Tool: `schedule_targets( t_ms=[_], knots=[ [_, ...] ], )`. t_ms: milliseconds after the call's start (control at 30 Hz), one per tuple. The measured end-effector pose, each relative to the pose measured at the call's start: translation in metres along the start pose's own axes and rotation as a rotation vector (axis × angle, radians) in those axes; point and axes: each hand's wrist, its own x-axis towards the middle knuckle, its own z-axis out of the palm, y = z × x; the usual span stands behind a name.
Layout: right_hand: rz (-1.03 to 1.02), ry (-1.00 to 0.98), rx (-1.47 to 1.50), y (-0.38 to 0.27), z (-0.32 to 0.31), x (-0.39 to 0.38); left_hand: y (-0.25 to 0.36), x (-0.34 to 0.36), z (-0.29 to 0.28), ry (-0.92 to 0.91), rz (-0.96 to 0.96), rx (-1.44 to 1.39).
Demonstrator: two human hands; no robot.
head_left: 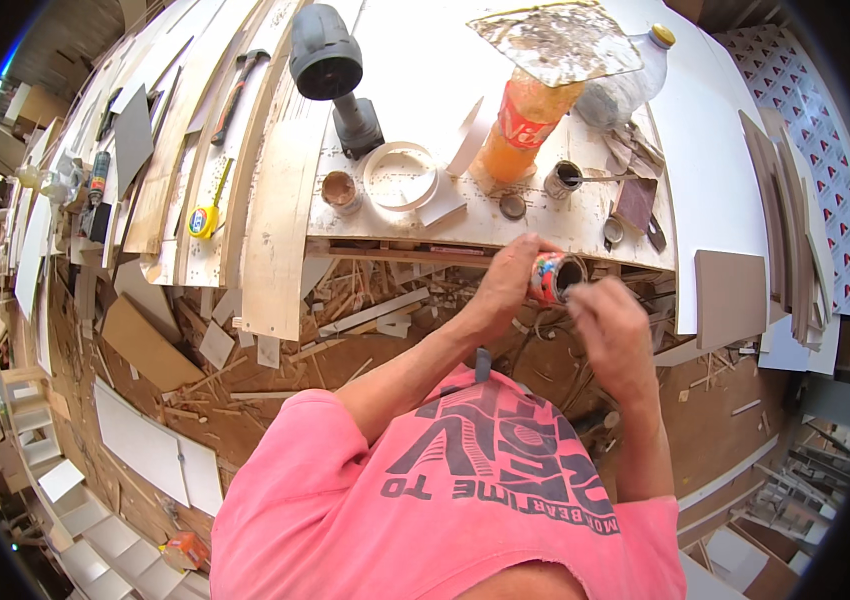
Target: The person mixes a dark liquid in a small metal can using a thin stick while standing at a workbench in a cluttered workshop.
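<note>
My left hand (507, 282) is wrapped round a small open can (546, 279) with a colourful label, its dark mouth tipped toward my right. My right hand (612, 326) is at that mouth with curled fingers; what they hold, if anything, I cannot make out. Beyond the can, on the white bench, stands a second small can (564, 180) with a stick lying across its rim. Nearby are a round lid (513, 208), a metal ring (613, 232) and a brown-filled jar (341, 190). A roll of pale edging strip (377, 178) lies left of an orange drink bottle (514, 150).
A stained flat board (555, 42) covers the orange bottle's top, by a clear jug (625, 82). Left stand a dark power tool (355, 125), a yellow tape measure (203, 221) and a hammer (235, 98). Wood offcuts (375, 312) litter the floor; panels (730, 298) lean at right.
</note>
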Motion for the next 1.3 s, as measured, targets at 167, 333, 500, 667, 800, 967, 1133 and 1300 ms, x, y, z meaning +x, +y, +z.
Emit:
schedule_targets(
  t_ms=[167, 333, 500, 667, 800, 967, 1133, 1300],
  knots=[
    [-0.159, 0.082, -0.111, -0.003, 0.022, 0.028, 0.023, -0.006, -0.026, 0.136, 0.038, -0.115],
    [-0.3, -0.044, -0.163, -0.016, 0.026, 0.026, 0.037, -0.006, -0.039, 0.197, 0.047, -0.206],
    [-0.31, -0.097, -0.199, -0.027, 0.008, 0.019, 0.043, -0.007, -0.043, 0.194, 0.044, -0.134],
    [-0.174, 0.032, -0.058, -0.03, -0.001, 0.011, 0.04, -0.003, -0.047, 0.151, 0.028, -0.117],
    [0.229, 0.143, 0.192, -0.026, 0.005, 0.011, 0.039, 0.0, -0.045, 0.152, 0.035, -0.166],
    [0.616, 0.301, 1.008, 0.0, 0.052, 0.003, 0.031, 0.001, -0.042, 0.128, 0.081, -0.173],
    [0.722, 0.27, 1.031, 0.004, 0.063, 0.001, 0.028, -0.009, -0.049, 0.175, 0.355, 0.276],
    [0.711, 0.212, 0.864, 0.007, 0.055, 0.003, 0.026, -0.011, -0.058, 0.181, 0.176, -0.25]
  ],
)
